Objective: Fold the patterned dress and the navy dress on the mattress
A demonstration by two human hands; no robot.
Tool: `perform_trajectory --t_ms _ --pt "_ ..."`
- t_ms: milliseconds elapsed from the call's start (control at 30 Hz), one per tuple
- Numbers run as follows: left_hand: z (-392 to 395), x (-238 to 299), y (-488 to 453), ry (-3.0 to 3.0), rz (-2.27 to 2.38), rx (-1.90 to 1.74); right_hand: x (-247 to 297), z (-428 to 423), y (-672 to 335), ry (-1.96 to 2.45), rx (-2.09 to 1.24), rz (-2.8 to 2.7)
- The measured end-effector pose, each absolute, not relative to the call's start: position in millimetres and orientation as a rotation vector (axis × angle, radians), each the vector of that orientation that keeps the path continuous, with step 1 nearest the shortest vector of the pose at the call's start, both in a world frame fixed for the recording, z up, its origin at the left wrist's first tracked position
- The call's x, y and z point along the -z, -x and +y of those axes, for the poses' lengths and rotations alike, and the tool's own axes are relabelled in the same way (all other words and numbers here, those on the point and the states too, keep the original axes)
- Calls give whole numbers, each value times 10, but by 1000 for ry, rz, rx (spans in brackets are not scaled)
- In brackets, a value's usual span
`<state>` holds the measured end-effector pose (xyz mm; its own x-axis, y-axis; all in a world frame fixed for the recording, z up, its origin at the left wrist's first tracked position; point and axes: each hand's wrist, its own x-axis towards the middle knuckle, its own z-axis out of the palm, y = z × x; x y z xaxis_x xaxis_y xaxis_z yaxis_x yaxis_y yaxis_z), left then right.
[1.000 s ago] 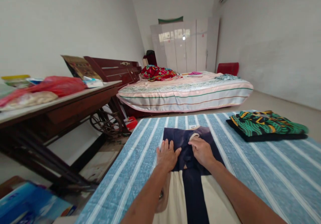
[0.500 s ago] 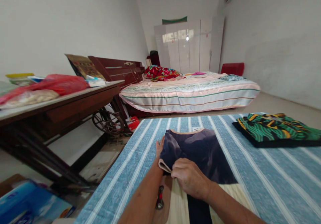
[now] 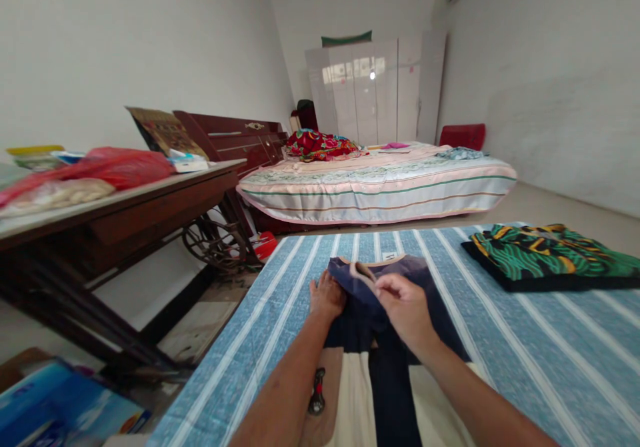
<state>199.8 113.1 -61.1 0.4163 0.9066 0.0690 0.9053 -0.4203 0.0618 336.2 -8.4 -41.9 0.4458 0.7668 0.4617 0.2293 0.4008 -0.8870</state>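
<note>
A navy, beige and cream shirt (image 3: 395, 393) lies flat in front of me, its neckline and label away from me. My right hand (image 3: 407, 310) pinches the beige-trimmed cuff of the shirt's left-side sleeve (image 3: 357, 280) and holds it raised over the chest. At the shoulder on the left, my left hand (image 3: 327, 297) presses down on the fabric edge with fingers stretched out. A small dark badge with a red part (image 3: 317, 391) sits on the shirt's beige side panel, near my left forearm.
Under the shirt is a blue-and-white striped cover (image 3: 270, 313). A folded green, black and orange garment (image 3: 550, 257) lies at the right. Beyond stands a bed (image 3: 380, 193). A sewing-machine table (image 3: 150, 200) with a red bag (image 3: 125, 167) is on the left.
My right hand has lifted the sleeve cuff and carried it away from me, up over the chest. My left hand has come onto the shoulder edge and now shows more fully.
</note>
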Motion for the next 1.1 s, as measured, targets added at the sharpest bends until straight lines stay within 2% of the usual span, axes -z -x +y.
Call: perform_trajectory --t_ms 200,600,967,1100 --pt "1123 555 -2073 -2599 1720 -208 528 15 -3776 1149 -696 -429" --pt "1307 457 -2221 -2691 1611 -263 574 46 -3790 1316 -831 -490" --pt "1438 570 -2220 -2667 1595 -182 721 42 -3795 1524 -297 -1134" --pt "1474 591 -2222 -2667 1588 -168 718 31 -3796 1621 -202 -1222"
